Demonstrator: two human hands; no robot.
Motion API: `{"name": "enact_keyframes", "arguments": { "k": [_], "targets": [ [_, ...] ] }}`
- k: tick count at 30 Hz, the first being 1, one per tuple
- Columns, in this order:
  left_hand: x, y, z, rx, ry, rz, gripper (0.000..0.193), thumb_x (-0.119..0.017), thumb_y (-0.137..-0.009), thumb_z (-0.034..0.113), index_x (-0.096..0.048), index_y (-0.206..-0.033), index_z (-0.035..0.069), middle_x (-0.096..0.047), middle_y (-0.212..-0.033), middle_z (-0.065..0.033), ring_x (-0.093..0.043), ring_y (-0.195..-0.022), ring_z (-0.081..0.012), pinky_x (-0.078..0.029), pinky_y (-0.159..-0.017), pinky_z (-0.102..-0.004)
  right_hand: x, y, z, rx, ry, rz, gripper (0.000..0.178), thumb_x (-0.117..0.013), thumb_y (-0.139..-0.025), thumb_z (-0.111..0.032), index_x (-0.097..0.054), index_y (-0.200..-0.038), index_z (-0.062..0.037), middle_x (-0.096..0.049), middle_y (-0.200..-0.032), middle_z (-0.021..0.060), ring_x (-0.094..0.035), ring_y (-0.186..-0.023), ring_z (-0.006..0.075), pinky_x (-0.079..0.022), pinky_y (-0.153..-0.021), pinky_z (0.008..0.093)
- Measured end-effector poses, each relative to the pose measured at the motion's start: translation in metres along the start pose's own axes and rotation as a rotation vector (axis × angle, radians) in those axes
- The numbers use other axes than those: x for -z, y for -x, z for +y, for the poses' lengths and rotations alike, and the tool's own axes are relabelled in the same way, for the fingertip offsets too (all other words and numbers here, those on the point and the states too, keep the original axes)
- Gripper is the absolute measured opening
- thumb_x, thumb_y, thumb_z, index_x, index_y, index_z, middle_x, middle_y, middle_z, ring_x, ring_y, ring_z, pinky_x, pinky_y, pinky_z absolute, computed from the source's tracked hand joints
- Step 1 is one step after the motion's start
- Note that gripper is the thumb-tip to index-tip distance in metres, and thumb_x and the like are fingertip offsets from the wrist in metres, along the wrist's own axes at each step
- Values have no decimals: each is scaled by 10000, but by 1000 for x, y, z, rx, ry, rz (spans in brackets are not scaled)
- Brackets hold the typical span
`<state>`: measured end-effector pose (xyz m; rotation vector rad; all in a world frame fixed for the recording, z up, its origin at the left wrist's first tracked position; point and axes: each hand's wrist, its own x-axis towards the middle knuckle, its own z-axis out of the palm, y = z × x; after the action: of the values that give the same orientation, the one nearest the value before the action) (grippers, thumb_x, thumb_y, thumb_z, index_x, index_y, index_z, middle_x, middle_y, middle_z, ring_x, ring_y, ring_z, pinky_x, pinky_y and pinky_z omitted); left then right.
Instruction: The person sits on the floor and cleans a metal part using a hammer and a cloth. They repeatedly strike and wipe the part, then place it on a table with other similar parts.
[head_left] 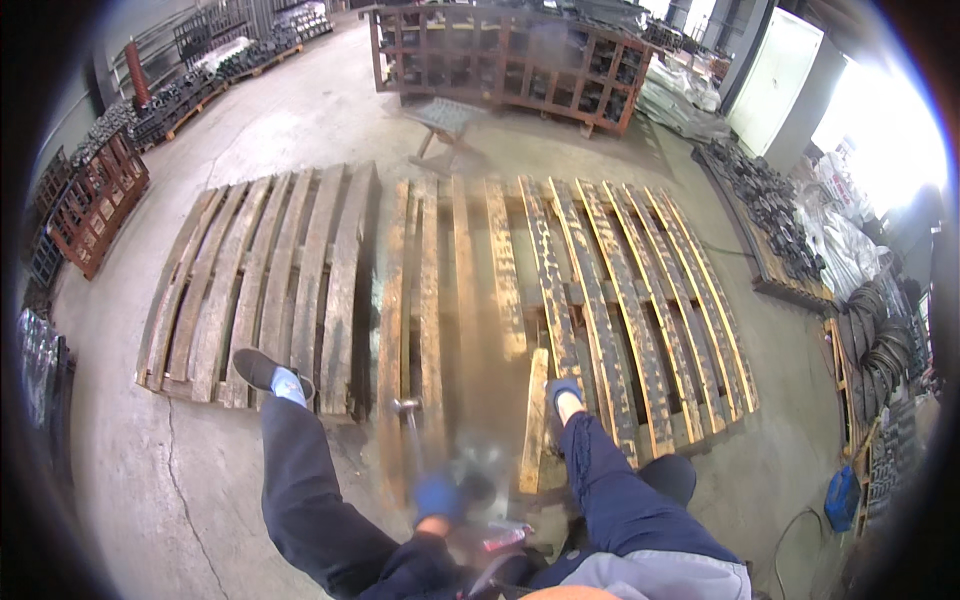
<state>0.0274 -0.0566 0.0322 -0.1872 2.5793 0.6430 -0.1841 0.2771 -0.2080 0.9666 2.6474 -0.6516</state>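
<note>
My left hand point(437, 497), in a blue glove and somewhat blurred, is closed round the handle of a hammer point(406, 406). The hammer's metal head points away from me, over the left boards of a worn wooden pallet point(430, 270). My right hand does not show. Beside the glove is a dark, smeared shape I cannot make out. Close to my body lies a small red-and-white packet point(507, 537), partly blurred. Left of my right foot, a short yellowish plank point(535, 420) rests at a slant, near the end of a shorter slat point(506, 290).
A second, greyer pallet point(260, 270) stands to the left, with my left foot on it. Beyond are a small stool point(440, 122) and a rusty metal crate point(510, 70). Dark metal parts point(765, 200) line the right; a blue jug point(842, 498) stands at lower right.
</note>
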Motion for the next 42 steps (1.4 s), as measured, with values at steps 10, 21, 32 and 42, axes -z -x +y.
{"name": "enact_keyframes", "arguments": {
  "k": [10, 21, 32, 42],
  "targets": [
    [-22, -10, -7, -24, 37, 203, 314, -720, -723, 212, -677, -974, 28, -685, -981, -217, -650, -964, -401, -506, -855, -471, 161, 197, -33, 164, -702, -514, 182, -555, -1024, -236, -594, -1106, -78, -657, -740, 41, -586, -529, 119, -452, -456, 243],
    [-7, 5, 13, 174, 271, 122, 377, -752, -692, 242, -675, -1005, 46, -695, -1019, -187, -658, -1016, -363, -508, -857, -436, 130, 353, -36, 811, 280, 67, 284, -583, -916, -228, -655, -1156, -95, -691, -938, 100, -670, -851, 272, -514, -719, 389],
    [-4, 4, 23, 281, 251, 58, 387, -737, -791, 342, -677, -1037, 49, -709, -1045, -175, -667, -1055, -355, -527, -884, -412, 126, 346, -79, 763, 403, 102, 162, -626, -854, -249, -686, -956, -139, -682, -930, 104, -666, -895, 297, -513, -778, 450],
    [-11, -1, 21, 293, 238, 95, 373, -738, -751, 280, -675, -1039, 50, -708, -1035, -224, -677, -1039, -371, -529, -896, -422, 80, 336, -94, 698, 413, 247, 169, -592, -828, -174, -684, -896, -49, -679, -799, 183, -694, -769, 356, -518, -643, 475]
  ]
}}
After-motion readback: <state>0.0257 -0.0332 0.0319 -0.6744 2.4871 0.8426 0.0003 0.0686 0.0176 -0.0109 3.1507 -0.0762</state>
